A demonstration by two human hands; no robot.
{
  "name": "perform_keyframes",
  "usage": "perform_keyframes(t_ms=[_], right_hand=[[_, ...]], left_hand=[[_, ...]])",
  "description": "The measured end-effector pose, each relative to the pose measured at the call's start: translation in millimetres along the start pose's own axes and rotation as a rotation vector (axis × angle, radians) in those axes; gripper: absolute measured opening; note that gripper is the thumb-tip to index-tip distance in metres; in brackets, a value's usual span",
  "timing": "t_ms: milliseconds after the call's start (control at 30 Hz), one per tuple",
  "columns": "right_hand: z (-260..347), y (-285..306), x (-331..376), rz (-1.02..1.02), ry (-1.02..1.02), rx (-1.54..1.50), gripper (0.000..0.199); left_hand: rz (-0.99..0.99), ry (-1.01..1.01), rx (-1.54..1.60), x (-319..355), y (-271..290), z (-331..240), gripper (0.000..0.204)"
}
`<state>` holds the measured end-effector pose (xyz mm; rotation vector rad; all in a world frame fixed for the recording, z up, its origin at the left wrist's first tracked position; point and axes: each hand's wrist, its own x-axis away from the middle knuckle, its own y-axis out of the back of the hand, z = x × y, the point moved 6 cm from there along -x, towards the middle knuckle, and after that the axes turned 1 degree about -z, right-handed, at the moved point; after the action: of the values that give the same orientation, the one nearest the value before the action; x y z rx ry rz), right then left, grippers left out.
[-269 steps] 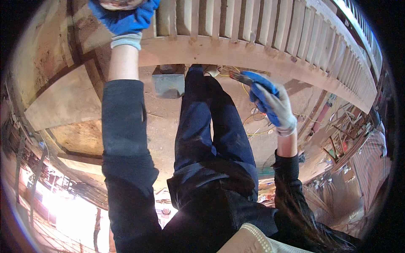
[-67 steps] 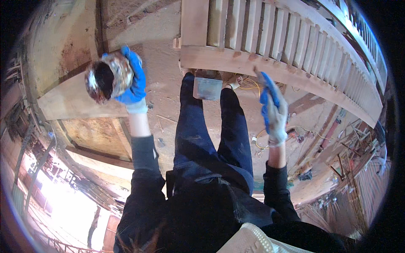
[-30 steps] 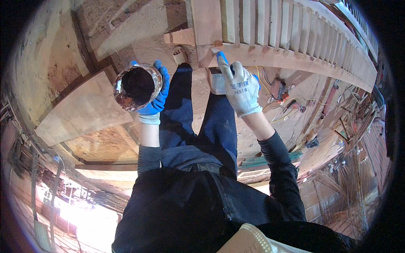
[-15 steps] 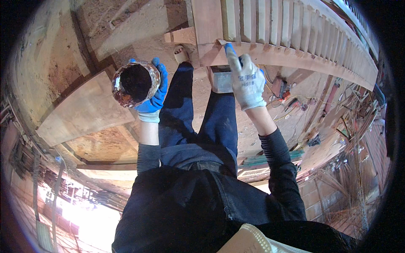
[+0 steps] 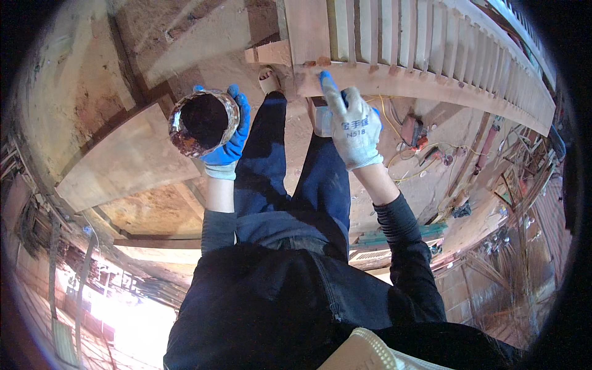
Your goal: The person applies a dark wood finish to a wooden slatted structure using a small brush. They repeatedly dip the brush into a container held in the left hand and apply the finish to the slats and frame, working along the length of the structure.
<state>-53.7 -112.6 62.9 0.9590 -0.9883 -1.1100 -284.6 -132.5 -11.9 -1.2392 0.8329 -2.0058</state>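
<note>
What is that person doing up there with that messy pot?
A person in dark clothes and blue-and-white work gloves stands beside a long wooden railing with many upright slats. The left hand holds up a stained round can with something dark inside. The right hand reaches to the railing's lower rail, fingertips pressed against the wood. What it holds, if anything, cannot be made out. Cables and tools lie on the floor below.

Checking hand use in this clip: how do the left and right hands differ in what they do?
The left hand wraps around a rusty round can, held up away from the woodwork. The right hand holds no can; its fingers stretch to the bottom rail of the wooden railing. Both wear blue-coated work gloves.
</note>
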Motion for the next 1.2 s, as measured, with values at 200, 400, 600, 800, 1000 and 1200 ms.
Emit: perform_keyframes(t_ms=[200, 400, 600, 800, 1000, 1200], right_hand=[[3, -13, 7, 0.048, 0.026, 0.084, 0.064], [3, -7, -5, 0.017, 0.014, 0.014, 0.062], [6, 1, -2, 0.010, 0.022, -0.068, 0.058], [16, -17, 4, 0.071, 0.003, 0.015, 0.053], [19, -27, -7, 0.052, 0.039, 0.114, 0.051], [21, -14, 3, 0.031, 0.102, 0.047, 0.067]], left_hand=[[0.002, 0.012, 0.058, -1, -6, 9, 0.038], [-0.003, 0.004, -0.020, 0, -3, 1, 0.038], [0.038, 0.033, 0.033, 1, -4, 4, 0.038], [0.003, -0.014, -0.005, 4, -4, -2, 0.038], [-0.005, -0.015, -0.003, 1, -3, -1, 0.038], [0.015, 0.022, 0.022, 1, -4, 0, 0.037]])
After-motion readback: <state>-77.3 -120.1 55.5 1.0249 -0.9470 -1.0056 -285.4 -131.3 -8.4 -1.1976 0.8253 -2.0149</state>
